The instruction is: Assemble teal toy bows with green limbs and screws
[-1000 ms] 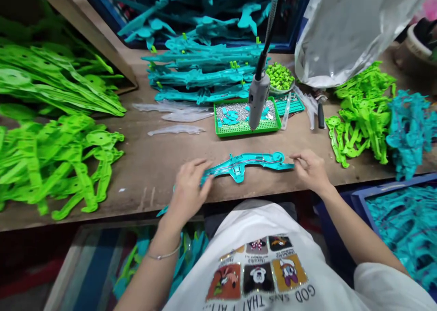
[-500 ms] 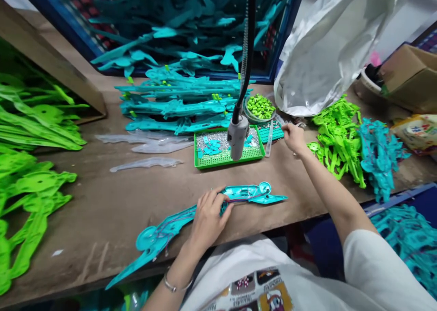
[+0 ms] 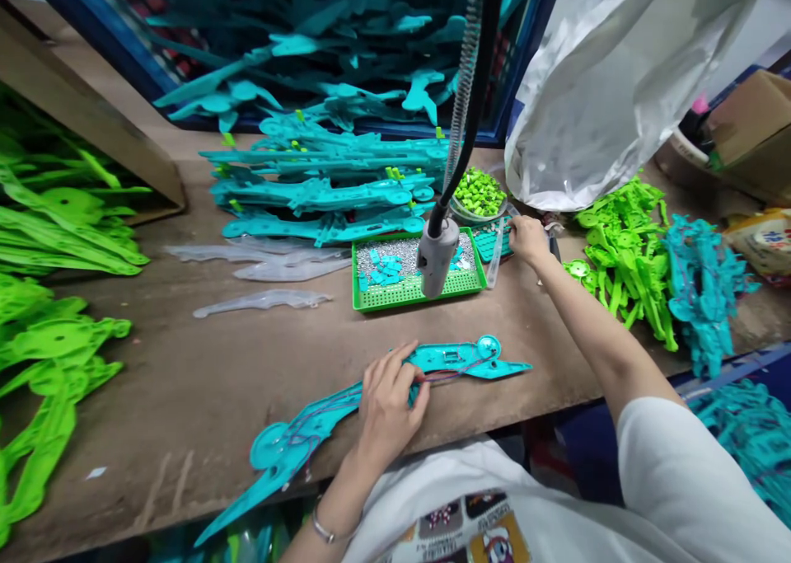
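A long teal plastic toy shell half (image 3: 327, 410), shaped like a curved weapon, lies open side up near the table's front edge. Thin red and blue wires run along inside it, and small parts dangle off its lower left. My left hand (image 3: 390, 394) grips it around the middle, hiding that part. Farther back, my right hand (image 3: 528, 237) is at the right end of a teal grid tray (image 3: 488, 246), fingers pinched together. Whatever those fingers hold is hidden. Beside them lies a narrow translucent strip (image 3: 495, 254).
A green tray (image 3: 420, 303) of tiny silvery parts and teal pieces stands under a hanging grey tool (image 3: 440, 258). Behind are a bowl of green bits (image 3: 479, 192), stacked teal shells (image 3: 321, 192) and translucent blades (image 3: 263, 299). Green parts (image 3: 624, 266) lie right.
My right hand has left the shell's right end and reached back to the grid tray. My left hand has shifted to the shell's middle, and the shell's left part now shows.
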Demonstrator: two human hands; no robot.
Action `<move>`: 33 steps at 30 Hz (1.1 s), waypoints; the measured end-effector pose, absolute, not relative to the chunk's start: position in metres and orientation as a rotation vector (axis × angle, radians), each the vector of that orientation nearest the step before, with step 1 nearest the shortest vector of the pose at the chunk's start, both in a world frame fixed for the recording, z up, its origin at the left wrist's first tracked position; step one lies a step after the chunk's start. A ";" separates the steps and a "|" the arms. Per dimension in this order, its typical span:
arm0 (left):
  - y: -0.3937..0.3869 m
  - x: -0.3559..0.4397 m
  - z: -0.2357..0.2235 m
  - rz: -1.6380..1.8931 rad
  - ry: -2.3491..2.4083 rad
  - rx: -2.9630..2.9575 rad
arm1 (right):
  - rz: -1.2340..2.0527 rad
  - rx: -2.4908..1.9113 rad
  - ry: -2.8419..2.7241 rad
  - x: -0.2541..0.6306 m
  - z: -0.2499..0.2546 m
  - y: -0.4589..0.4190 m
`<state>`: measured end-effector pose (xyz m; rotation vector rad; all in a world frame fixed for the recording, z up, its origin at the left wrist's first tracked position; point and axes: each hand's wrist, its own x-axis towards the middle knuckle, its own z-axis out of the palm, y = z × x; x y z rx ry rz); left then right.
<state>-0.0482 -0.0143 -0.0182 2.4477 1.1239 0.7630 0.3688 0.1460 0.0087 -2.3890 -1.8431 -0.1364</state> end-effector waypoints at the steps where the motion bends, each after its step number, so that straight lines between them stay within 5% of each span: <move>1: -0.014 -0.048 -0.019 0.765 1.125 2.451 | -0.146 -2.397 -1.848 0.370 0.010 0.147; 33: -0.018 -0.039 -0.007 0.651 1.236 2.356 | -0.124 -2.152 -2.040 0.407 -0.006 0.170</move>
